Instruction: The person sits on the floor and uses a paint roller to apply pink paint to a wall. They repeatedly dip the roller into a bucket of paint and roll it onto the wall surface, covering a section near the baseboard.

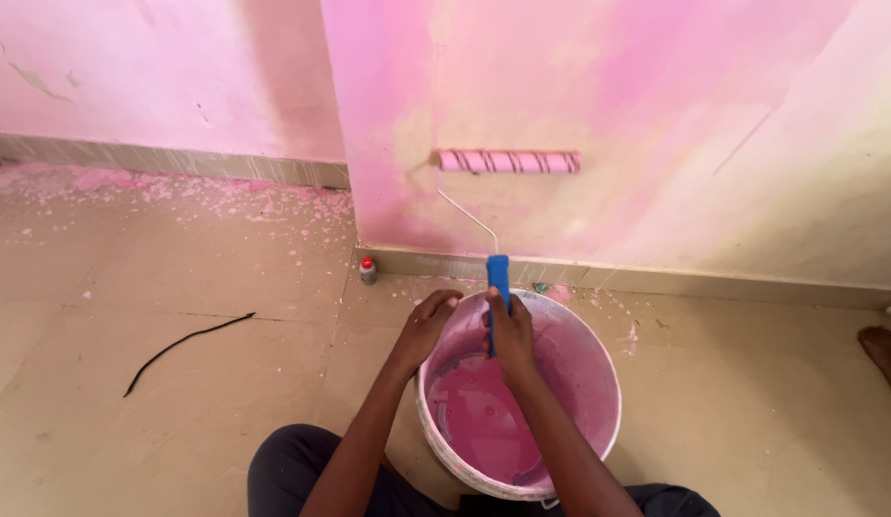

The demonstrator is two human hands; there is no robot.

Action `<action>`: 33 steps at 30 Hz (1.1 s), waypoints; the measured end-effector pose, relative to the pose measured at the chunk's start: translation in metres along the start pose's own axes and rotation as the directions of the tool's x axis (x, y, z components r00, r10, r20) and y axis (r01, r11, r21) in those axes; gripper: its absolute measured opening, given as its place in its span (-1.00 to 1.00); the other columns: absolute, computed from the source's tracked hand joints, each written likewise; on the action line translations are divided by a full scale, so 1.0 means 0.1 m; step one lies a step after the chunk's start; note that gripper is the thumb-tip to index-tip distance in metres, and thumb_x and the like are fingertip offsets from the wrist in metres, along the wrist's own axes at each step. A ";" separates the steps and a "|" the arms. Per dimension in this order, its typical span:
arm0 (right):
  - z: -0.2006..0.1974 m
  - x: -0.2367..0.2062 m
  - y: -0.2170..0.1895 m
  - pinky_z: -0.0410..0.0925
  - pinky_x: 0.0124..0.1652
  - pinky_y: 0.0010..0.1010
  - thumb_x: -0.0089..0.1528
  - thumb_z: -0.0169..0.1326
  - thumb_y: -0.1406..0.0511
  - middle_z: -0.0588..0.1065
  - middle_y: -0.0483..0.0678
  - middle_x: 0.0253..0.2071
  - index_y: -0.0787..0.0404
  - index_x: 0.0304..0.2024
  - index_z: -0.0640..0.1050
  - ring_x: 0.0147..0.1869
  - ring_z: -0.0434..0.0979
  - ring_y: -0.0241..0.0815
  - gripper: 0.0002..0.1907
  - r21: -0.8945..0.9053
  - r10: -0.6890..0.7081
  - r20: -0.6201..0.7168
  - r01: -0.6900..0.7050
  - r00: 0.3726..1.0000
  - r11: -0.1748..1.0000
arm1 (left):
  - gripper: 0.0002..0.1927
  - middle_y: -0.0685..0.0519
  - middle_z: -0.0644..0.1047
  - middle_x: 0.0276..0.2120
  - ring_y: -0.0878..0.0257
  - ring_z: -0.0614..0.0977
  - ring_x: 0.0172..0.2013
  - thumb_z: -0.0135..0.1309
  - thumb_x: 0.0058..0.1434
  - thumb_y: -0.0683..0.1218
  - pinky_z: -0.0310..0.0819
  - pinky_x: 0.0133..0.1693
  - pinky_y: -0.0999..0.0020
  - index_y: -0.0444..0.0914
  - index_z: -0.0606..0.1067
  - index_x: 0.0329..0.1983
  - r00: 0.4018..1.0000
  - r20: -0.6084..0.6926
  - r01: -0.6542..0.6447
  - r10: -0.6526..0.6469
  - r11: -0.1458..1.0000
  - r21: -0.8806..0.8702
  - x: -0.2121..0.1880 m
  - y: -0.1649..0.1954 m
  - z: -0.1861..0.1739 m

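A: Where is the paint roller (509, 162)?
B: Above the paint bucket (599, 369), pressed on the pink wall (579, 86). The right hand (511, 330) grips its blue handle (498, 273); the left hand (424, 325) rests half-closed on the bucket rim.

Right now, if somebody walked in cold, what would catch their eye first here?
First the pink paint roller, pressed flat against the patchy pink and cream wall low down near the skirting. Its blue handle is gripped by the right hand, while the left hand rests on the rim of a white bucket of pink paint on the floor below. Pink splatter speckles the tiled floor to the left.
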State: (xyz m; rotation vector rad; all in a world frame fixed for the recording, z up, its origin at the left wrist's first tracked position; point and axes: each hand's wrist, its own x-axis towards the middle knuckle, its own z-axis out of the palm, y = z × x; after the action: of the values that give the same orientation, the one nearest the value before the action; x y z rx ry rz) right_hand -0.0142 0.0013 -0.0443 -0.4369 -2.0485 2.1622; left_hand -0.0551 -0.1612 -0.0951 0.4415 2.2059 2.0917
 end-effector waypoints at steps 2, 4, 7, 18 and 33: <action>-0.01 0.00 0.04 0.18 -0.72 -0.46 0.33 0.01 -0.03 0.36 -0.11 -0.51 0.22 -0.21 0.47 -0.69 0.29 -0.35 -0.57 -0.019 -0.007 0.001 0.007 1.000 1.000 | -0.54 -0.06 0.60 0.01 0.18 0.60 0.04 -0.02 0.28 0.04 0.42 0.10 0.29 -0.31 0.51 0.15 0.998 0.038 0.060 -0.055 0.987 -0.148 -0.05 -0.09 -0.07; -0.01 0.01 0.01 0.19 -0.73 -0.46 0.33 0.02 -0.03 0.37 -0.13 -0.51 0.26 -0.22 0.44 -0.70 0.29 -0.35 -0.54 -0.012 -0.011 -0.033 0.011 0.999 1.000 | -0.54 -0.06 0.59 0.02 0.18 0.60 0.03 0.02 0.23 -0.02 0.43 0.09 0.29 -0.32 0.50 0.16 0.995 0.085 0.074 -0.052 0.958 -0.278 -0.10 -0.15 -0.05; 0.05 0.03 -0.15 0.17 -0.73 -0.47 0.32 0.04 -0.05 0.37 -0.14 -0.50 0.24 -0.17 0.45 -0.70 0.27 -0.36 -0.53 0.056 -0.088 -0.027 0.089 0.996 0.994 | -0.53 -0.08 0.59 0.01 0.14 0.59 0.02 0.04 0.21 -0.07 0.44 0.09 0.26 -0.35 0.47 0.17 0.995 0.095 0.014 0.024 0.929 -0.371 -0.10 -0.19 -0.07; 0.21 0.38 -1.89 0.23 -0.73 -0.44 0.31 0.16 0.16 0.41 -0.10 -0.44 0.27 -0.17 0.42 -0.67 0.36 -0.33 -0.68 0.029 -0.406 -0.021 0.406 0.914 0.913 | -0.57 -0.09 0.58 0.01 0.15 0.58 0.03 0.03 0.22 -0.11 0.42 0.10 0.28 -0.35 0.47 0.15 0.996 0.088 0.000 0.033 0.935 -0.355 -0.16 -0.12 -0.07; -0.01 0.14 -0.79 0.21 -0.75 -0.42 0.20 0.19 0.36 0.38 -0.11 -0.57 0.29 -0.11 0.41 -0.71 0.31 -0.33 -0.72 -0.239 -0.276 -0.099 0.247 0.956 0.939 | -0.57 -0.09 0.59 -0.01 0.14 0.59 0.02 0.04 0.21 -0.11 0.40 0.11 0.25 -0.35 0.49 0.13 0.995 0.077 -0.025 0.056 0.932 -0.361 -0.12 -0.19 -0.05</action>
State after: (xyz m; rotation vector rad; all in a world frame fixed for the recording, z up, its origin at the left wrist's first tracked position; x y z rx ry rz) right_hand -0.0353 0.0115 0.0324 -0.2988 -2.1469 1.7141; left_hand -0.0475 -0.1701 -0.1149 0.5356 1.7245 2.3788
